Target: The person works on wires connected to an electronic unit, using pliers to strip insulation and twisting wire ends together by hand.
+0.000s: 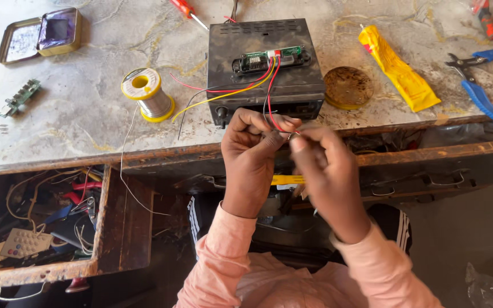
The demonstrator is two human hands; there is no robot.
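Head view: red wire ends (285,132) are being pinched and twisted between left hand (252,149) and right hand (323,171) before the black car stereo (266,68); steady tension is judged necessary next.

Solder spool (147,93), open tin (41,35), yellow tube (397,67), blue pliers (479,80).

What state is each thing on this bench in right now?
Left hand: pinching the wire ends.
Right hand: pinching the same wires.
Black unit: top open, small board exposed.
Tin: lid open.
Drawer: pulled out.
Blue pliers: lying untouched.
Solder spool: partly unwound.
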